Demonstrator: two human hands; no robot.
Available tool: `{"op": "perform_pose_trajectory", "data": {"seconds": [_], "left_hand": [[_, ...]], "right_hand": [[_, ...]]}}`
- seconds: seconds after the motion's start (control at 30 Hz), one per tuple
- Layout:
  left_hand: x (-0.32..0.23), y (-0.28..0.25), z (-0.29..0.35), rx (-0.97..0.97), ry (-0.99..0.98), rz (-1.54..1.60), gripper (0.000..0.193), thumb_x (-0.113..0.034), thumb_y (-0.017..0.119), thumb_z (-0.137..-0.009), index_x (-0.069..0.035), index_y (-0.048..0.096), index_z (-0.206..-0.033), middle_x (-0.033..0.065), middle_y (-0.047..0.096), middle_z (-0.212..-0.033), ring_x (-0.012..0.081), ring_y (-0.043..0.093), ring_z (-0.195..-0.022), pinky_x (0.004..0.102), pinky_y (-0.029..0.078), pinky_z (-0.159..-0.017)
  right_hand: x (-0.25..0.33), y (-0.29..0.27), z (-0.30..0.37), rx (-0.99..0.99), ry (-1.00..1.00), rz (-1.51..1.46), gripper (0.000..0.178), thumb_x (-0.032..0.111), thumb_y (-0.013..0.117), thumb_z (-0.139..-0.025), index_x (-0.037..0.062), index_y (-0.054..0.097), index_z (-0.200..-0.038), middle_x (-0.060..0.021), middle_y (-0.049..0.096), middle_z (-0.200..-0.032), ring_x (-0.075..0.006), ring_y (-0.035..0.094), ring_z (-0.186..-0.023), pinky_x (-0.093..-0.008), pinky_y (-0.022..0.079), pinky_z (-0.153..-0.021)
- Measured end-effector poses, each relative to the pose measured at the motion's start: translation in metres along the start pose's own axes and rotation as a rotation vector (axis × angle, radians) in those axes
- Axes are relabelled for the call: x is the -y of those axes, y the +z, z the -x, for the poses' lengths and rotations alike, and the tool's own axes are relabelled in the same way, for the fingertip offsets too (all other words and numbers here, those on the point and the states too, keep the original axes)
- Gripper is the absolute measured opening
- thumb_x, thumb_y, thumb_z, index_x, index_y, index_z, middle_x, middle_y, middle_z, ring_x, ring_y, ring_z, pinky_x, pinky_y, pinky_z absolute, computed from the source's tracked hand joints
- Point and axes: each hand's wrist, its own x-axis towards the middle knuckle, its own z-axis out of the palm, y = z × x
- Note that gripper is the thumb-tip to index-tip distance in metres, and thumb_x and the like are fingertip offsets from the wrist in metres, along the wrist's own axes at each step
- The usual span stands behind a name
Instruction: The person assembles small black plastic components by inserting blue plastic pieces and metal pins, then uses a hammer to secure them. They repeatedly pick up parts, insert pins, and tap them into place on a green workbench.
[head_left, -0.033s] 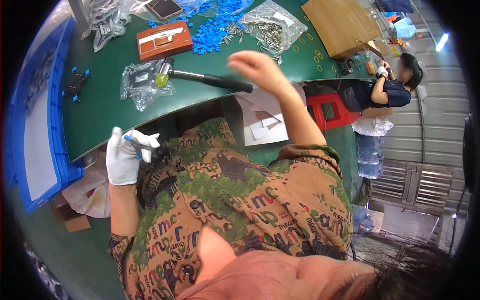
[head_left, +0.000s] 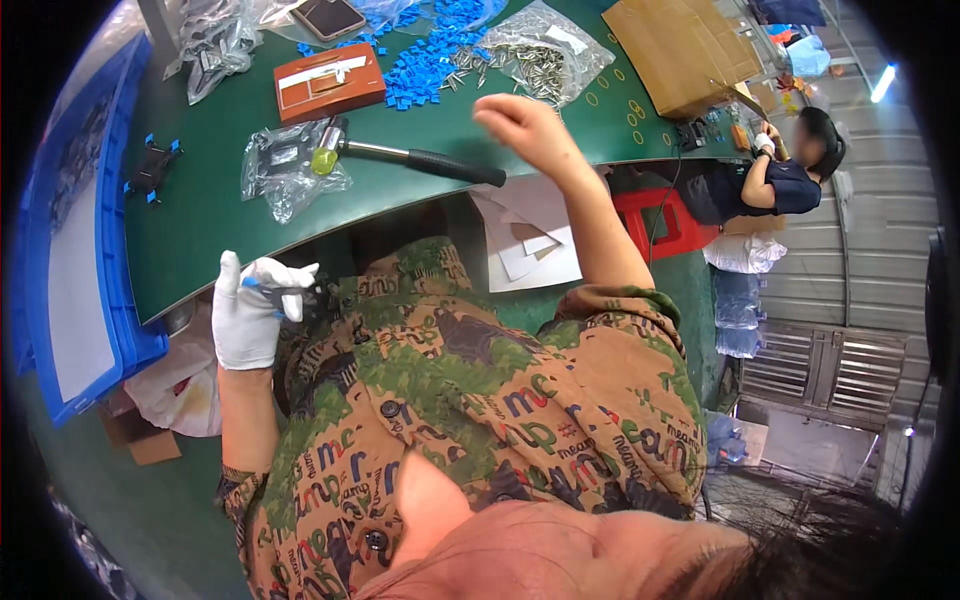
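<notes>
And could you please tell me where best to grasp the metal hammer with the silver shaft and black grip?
Probably around the long black grip, coming from the right: that end lies uncovered, reaching the green tabletop's near edge, while the yellow-green-tipped head overlaps a clear plastic bag.

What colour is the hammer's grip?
The grip is black, shown best in the head view, the only one here.
</notes>
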Motion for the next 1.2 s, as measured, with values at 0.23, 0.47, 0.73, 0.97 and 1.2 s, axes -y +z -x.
{"op": "perform_pose_trajectory", "data": {"seconds": [0.23, 0.47, 0.73, 0.97, 1.2], "left_hand": [[0.021, 0.006, -0.010, 0.067, -0.088, 0.071, 0.055, -0.016, 0.065, -0.096, 0.010, 0.048, -0.141, 0.0174, 0.069, -0.116, 0.0190, 0.069, -0.093, 0.0319, 0.054, -0.090], [0.041, 0.016, -0.011, 0.035, -0.029, -0.214, 0.052, -0.014, 0.062, -0.100, 0.008, 0.047, -0.146, 0.0085, 0.067, -0.115, 0.0139, 0.065, -0.098, 0.0292, 0.050, -0.093], [0.036, 0.032, -0.013, -0.160, -0.038, -0.589, 0.033, -0.012, 0.052, -0.107, 0.002, 0.061, -0.135, 0.0030, 0.065, -0.092, 0.0094, 0.058, -0.086, 0.0257, 0.047, -0.083], [0.037, 0.044, -0.021, -0.243, -0.005, -0.867, 0.026, -0.014, 0.061, -0.103, 0.000, 0.070, -0.124, 0.0030, 0.070, -0.080, 0.0085, 0.063, -0.073, 0.0251, 0.051, -0.071], [0.033, 0.050, -0.018, -0.275, 0.040, -1.081, 0.024, -0.019, 0.064, -0.100, -0.005, 0.070, -0.119, 0.0101, 0.072, -0.082, 0.0162, 0.070, -0.074, 0.0314, 0.055, -0.070]], "right_hand": [[-0.053, -0.005, -0.021, -0.058, -0.094, 0.616, 0.026, 0.031, 0.067, -0.096, 0.0150, 0.075, -0.115, -0.0085, 0.067, -0.102, -0.0303, 0.068, -0.099, -0.0435, 0.052, -0.084], [-0.052, 0.001, -0.023, -0.070, -0.148, 0.754, 0.018, 0.026, 0.065, -0.097, 0.0135, 0.074, -0.107, -0.0067, 0.067, -0.104, -0.0301, 0.066, -0.100, -0.0475, 0.046, -0.086], [-0.021, 0.015, -0.020, -0.236, -0.236, 0.355, 0.013, 0.016, 0.064, -0.099, 0.0057, 0.070, -0.104, -0.0070, 0.067, -0.095, -0.0228, 0.066, -0.085, -0.0357, 0.051, -0.076], [0.082, 0.064, 0.029, 0.076, -0.433, -0.226, 0.011, 0.005, 0.069, -0.094, 0.0025, 0.071, -0.105, -0.0049, 0.067, -0.090, -0.0139, 0.065, -0.075, -0.0281, 0.054, -0.069], [0.102, 0.110, 0.042, 0.117, -0.621, -0.251, 0.014, 0.007, 0.075, -0.088, 0.0044, 0.071, -0.101, -0.0093, 0.066, -0.090, -0.0276, 0.067, -0.080, -0.0369, 0.055, -0.070]]}}
